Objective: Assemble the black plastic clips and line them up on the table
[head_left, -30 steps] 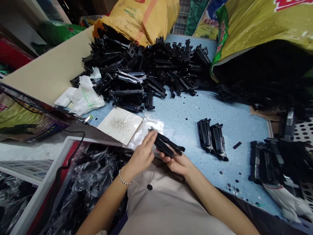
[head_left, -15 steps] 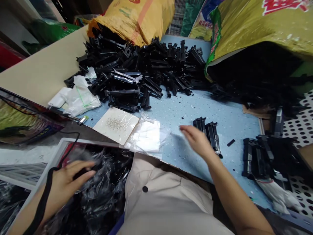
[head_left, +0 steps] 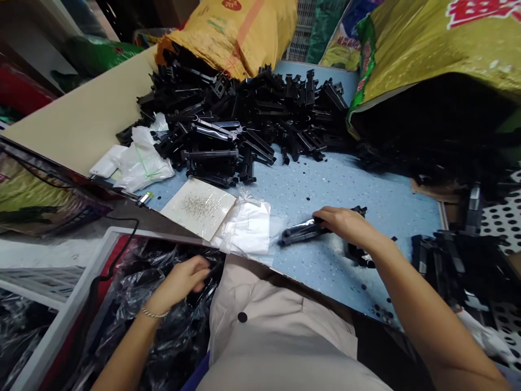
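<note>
My right hand (head_left: 345, 224) is closed on a long black plastic part (head_left: 300, 232), which lies slanted over the blue tabletop with its free end pointing left. More of the same dark pieces (head_left: 358, 254) show beneath and beside that hand, partly covered by it. Over the crate at lower left hovers my left hand (head_left: 188, 279), a bracelet on its wrist. Its fingers look bent and are smeared by motion, so whether they hold anything is unclear. Under it, clear plastic bags (head_left: 152, 320) with dark contents fill the crate (head_left: 87, 282).
A large heap of black plastic parts (head_left: 215, 155) spreads across the back, below an orange sack (head_left: 244, 32). At right stands a yellow sack (head_left: 439, 49). A card with tiny bits (head_left: 199, 209) and white plastic bags (head_left: 248, 225) lie near the front edge. More parts (head_left: 442, 255) sit far right.
My right hand has moved right and taken hold of a black plastic part, which is now turned sideways. My left hand has moved right across the crate, its fingers more bent.
</note>
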`<state>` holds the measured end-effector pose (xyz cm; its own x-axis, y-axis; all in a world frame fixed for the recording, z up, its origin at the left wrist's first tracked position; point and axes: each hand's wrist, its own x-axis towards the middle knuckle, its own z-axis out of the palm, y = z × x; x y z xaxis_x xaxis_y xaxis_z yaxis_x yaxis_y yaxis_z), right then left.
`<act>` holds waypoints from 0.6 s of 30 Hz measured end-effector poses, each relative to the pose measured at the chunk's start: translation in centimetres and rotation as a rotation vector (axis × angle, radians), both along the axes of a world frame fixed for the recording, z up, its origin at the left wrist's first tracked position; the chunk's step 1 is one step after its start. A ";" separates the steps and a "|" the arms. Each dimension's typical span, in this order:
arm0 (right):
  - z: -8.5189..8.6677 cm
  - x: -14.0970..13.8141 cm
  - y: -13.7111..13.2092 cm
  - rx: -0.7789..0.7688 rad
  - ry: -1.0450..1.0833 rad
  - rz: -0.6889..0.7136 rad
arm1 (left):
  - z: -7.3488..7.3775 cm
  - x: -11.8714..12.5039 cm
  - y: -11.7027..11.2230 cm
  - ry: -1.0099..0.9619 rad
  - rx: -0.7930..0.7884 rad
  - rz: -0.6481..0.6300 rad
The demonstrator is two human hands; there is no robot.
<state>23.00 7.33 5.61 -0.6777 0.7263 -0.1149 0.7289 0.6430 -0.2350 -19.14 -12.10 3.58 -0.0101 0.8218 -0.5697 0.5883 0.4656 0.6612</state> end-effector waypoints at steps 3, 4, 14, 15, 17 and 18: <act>0.6 0.4 -1.4 -0.201 0.145 -0.232 | 0.7 8.5 4.9 -0.044 0.412 -0.071; 0.7 0.4 -2.1 -0.288 0.244 -0.311 | 0.6 10.8 6.0 0.067 0.518 -0.115; -1.5 -6.8 -8.7 -1.323 1.173 -0.656 | -1.4 12.0 9.7 -0.379 0.349 0.223; -1.7 -8.0 -8.8 -1.373 1.217 -0.650 | -1.2 12.0 9.7 -0.420 0.331 0.269; -1.9 -10.2 -8.6 -1.416 1.273 -0.645 | -1.0 12.3 9.7 -0.434 0.317 0.299; -2.0 -11.2 -8.4 -1.410 1.282 -0.653 | -1.0 12.5 9.7 -0.430 0.316 0.293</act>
<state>11.81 -1.11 3.62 -0.5367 0.7001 -0.4711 -0.2351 -0.6602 -0.7133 -6.68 -2.43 2.62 -0.0846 0.9496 -0.3019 0.1147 0.3103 0.9437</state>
